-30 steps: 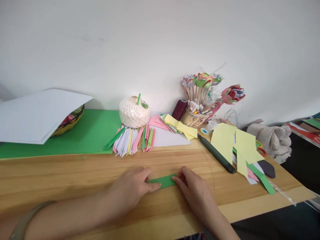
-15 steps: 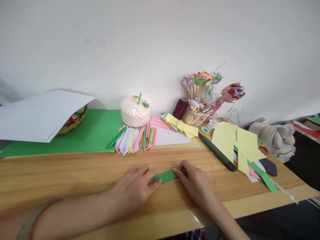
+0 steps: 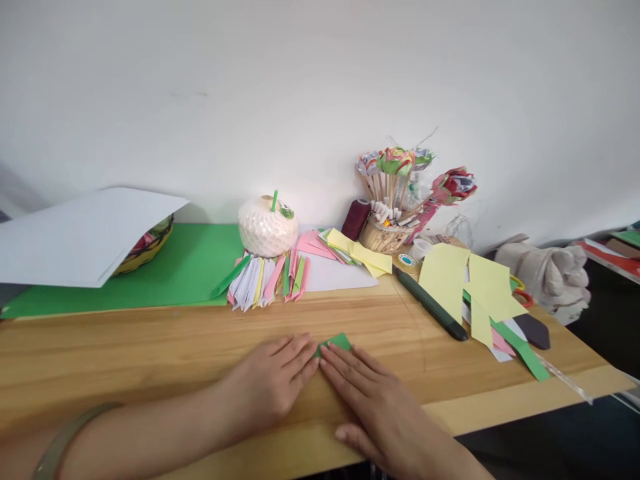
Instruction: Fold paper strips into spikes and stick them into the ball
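Note:
A small green paper strip lies on the wooden table, mostly hidden under my fingers. My left hand rests flat with its fingers stretched out, fingertips touching the strip's left end. My right hand lies flat over the strip with its fingers extended and pressed down on it. Only a green corner shows beyond the fingertips. A bangle sits on my left wrist.
A green sheet, a basket under white paper, a white netted ball, folded paper pieces, a dark pen, yellow papers, a paper-flower holder, and a cloth lie behind.
The strip was held at both ends between my fingertips. My right hand has moved left over it and flattened, folding it shorter; my left hand's fingers have straightened.

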{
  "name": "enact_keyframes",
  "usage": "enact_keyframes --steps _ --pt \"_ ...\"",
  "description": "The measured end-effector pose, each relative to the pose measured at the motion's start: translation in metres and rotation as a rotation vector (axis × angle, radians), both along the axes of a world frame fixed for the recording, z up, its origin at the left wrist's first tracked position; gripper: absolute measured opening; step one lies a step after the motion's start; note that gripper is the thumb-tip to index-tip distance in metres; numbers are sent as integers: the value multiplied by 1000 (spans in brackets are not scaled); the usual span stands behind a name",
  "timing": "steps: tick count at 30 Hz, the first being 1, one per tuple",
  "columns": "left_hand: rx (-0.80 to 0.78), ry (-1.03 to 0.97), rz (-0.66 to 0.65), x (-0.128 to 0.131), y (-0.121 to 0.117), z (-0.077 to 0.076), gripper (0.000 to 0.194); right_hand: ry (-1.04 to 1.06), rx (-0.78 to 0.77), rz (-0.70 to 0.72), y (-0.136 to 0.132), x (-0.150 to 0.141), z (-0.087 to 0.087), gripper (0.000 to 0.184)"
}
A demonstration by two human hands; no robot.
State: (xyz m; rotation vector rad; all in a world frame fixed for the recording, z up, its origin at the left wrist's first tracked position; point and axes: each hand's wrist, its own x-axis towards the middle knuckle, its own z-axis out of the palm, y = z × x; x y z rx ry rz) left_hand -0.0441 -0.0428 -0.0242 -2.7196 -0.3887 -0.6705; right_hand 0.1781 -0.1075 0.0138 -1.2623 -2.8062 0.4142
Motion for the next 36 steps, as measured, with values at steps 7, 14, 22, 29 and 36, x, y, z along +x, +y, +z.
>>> enact_keyframes --steps 7,14,22,29,36 --pt "87 71 -7 -8 -7 0 32 35 -51 -26 1 5 0 55" --pt "-34 216 42 -37 -10 4 34 11 52 -74 0 21 -5 53" --pt "-170 277 45 -41 -5 2 32 -55 346 -138 -1 20 -5 62" --pt "-144 202 50 -37 -8 -3 28 59 362 92 -8 -31 -4 80" --pt "-132 271 58 -39 -9 -2 34 108 106 10 -12 -27 -12 75"
